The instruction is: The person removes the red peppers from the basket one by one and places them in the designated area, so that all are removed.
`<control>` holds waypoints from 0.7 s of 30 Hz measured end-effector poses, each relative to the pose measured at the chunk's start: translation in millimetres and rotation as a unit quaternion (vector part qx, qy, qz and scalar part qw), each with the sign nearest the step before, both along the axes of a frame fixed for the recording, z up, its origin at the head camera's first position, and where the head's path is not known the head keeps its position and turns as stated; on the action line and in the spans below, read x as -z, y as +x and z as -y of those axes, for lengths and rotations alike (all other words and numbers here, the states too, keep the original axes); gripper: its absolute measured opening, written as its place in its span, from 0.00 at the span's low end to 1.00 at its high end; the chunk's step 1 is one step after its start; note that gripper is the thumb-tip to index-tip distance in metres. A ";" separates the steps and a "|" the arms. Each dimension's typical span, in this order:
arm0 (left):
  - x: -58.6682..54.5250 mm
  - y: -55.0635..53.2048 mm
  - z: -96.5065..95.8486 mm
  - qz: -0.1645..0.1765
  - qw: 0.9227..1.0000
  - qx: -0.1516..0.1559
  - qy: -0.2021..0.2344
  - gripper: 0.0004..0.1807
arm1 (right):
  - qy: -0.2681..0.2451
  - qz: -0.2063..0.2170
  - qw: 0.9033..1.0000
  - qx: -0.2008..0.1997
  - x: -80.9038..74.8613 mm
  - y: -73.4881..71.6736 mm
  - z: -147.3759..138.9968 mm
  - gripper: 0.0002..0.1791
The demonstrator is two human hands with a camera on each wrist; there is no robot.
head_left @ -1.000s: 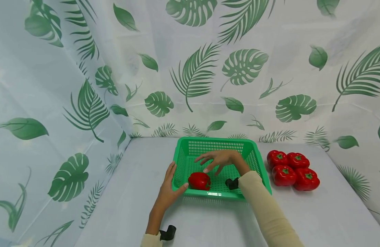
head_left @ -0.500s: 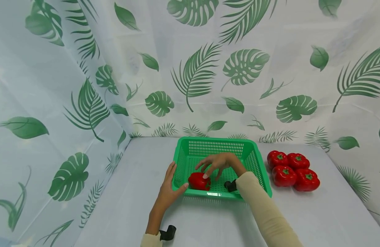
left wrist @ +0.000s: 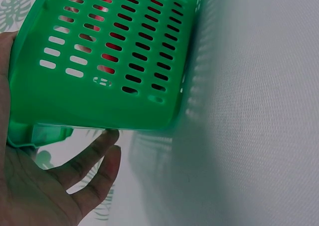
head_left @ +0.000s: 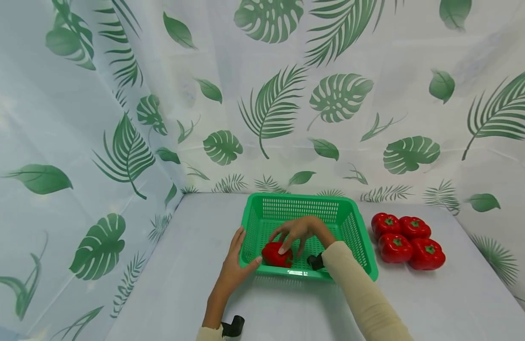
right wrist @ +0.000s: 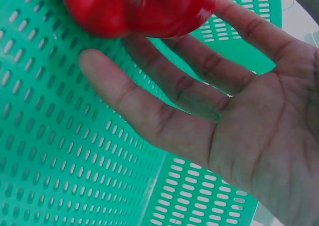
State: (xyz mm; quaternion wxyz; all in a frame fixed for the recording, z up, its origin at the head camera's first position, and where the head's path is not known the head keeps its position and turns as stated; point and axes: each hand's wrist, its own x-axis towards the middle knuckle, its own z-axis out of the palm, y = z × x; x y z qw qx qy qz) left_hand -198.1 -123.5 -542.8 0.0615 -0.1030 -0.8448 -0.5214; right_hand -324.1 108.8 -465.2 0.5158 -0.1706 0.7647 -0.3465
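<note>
Inside the green basket [head_left: 303, 271] lies a red bell pepper [head_left: 271, 255], on its side near the front left corner. My right hand [head_left: 301, 229] reaches over the basket and holds this pepper, thumb across its top and fingers on the far side. The right wrist view shows the pepper [right wrist: 144, 16] at the tips of bent fingers [right wrist: 184, 86], its green stem end partly cut off by the frame. My left hand [head_left: 237, 267] rests against the basket's front left corner, thumb along the front rim and extended fingers [left wrist: 102, 178] beside the left wall.
Several red bell peppers [head_left: 409, 241] stand grouped on the white table [head_left: 203, 222], right of the basket. A leaf-printed cloth [head_left: 279, 109] hangs behind and along the left. A black wrist camera [head_left: 233, 327] is strapped to the left wrist.
My right hand has come down and toward the pepper, its thumb and fingers now around it. The pepper tilts slightly. My left hand stays at the basket corner; the view shifts slightly.
</note>
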 end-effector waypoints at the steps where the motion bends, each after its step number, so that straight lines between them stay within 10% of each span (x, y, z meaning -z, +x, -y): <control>1: 0.2 0.0 0.0 0.000 1.000 0.000 -0.001 0.45 | 0.001 -0.001 1.000 -0.001 -0.2 0.2 0.7 0.33; 21: -0.7 2.0 0.4 0.001 1.000 0.005 0.005 0.46 | 0.011 0.031 0.999 0.005 13.9 -5.4 9.5 0.33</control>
